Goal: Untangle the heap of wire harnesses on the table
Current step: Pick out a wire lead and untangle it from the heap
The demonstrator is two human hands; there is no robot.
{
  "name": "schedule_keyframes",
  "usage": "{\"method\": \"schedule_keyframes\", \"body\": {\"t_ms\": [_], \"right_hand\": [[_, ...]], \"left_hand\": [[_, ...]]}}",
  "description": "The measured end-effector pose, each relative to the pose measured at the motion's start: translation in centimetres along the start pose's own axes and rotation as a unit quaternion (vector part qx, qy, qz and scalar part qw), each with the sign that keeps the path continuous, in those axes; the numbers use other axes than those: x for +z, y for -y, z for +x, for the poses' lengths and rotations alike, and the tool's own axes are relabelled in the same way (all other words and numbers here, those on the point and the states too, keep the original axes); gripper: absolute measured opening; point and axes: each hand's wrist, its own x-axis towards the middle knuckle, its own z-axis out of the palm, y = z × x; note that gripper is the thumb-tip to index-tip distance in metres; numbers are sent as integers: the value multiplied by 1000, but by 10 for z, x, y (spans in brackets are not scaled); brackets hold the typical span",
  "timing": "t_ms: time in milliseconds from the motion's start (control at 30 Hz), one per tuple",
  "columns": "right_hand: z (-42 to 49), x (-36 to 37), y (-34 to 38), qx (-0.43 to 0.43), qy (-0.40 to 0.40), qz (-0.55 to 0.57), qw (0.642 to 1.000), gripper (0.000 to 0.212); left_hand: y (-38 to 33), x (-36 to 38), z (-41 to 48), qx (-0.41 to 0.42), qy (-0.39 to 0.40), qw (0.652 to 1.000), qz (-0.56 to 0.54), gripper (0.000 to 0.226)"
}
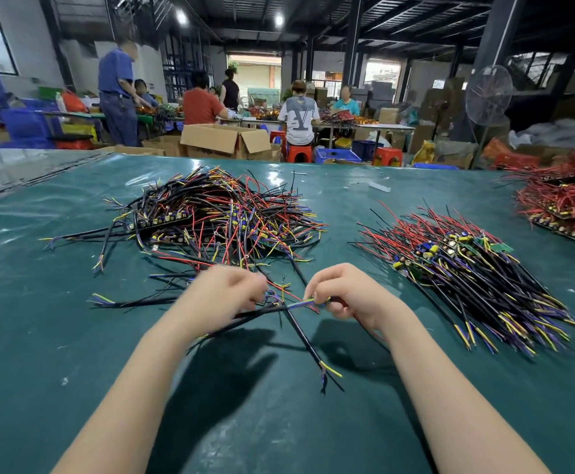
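Note:
A tangled heap of wire harnesses [211,213], black, red, yellow and blue, lies on the green table [40,336] ahead of me at centre left. Just in front of it, my left hand [224,292] grips a black-sheathed harness whose cable runs down to the left. My right hand [347,295] pinches the stripped yellow, blue and red ends of a harness [299,304] stretched between both hands. Another black cable [308,343] crosses below them and ends in bare coloured tips near me. A sorted pile of harnesses [467,268] lies fanned out to the right.
A red-wired stack of boards [563,203] sits at the far right edge. Loose harnesses trail left of the heap. Beyond the table stand cardboard boxes [224,140], red stools, blue crates, a standing fan and several people at other benches.

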Motion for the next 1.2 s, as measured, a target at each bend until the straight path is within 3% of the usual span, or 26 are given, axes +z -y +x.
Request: {"method": "schedule_keyframes", "body": {"t_ms": [67,133,200,267,333,367,400,467,500,600,667,833,1133,1200], "right_hand": [[-1,4,0,-4,25,-41,999,18],[1,5,0,-30,8,-71,997,16],[3,7,0,-77,-48,-71,993,19],[6,9,0,-137,-179,-119,967,27],[3,11,1,-181,-355,-224,889,13],[2,13,2,-184,-400,-262,859,8],[2,17,4,-185,-409,-289,845,25],[2,30,7,-186,-361,-300,863,47],[3,39,9,-184,-333,-283,881,46],[7,52,9,-161,-287,-164,930,17],[7,53,8,-154,-274,-29,949,18],[7,55,10,-190,-192,171,947,24],[8,57,12,-196,-168,235,937,30],[7,55,12,-177,-124,270,938,28]], "left_hand": [[-8,23,-5,20,137,986,94,25],[-14,39,-10,4,179,983,38,23],[-15,43,-9,-38,127,989,-71,26],[-14,40,-6,-77,52,977,-190,26],[-14,37,-4,-99,2,961,-258,24],[-15,37,-4,-110,-9,953,-283,23],[-16,38,-5,-124,-15,943,-309,23],[-18,42,-6,-139,-19,923,-358,22],[-19,43,-6,-140,-20,916,-374,21],[-17,43,-6,-131,-29,907,-400,20],[-15,42,-5,-130,-30,904,-407,23],[-12,43,-2,-124,-28,909,-396,28],[2,41,4,-152,-58,942,-294,21],[0,36,4,-129,-19,942,-311,17]]}}
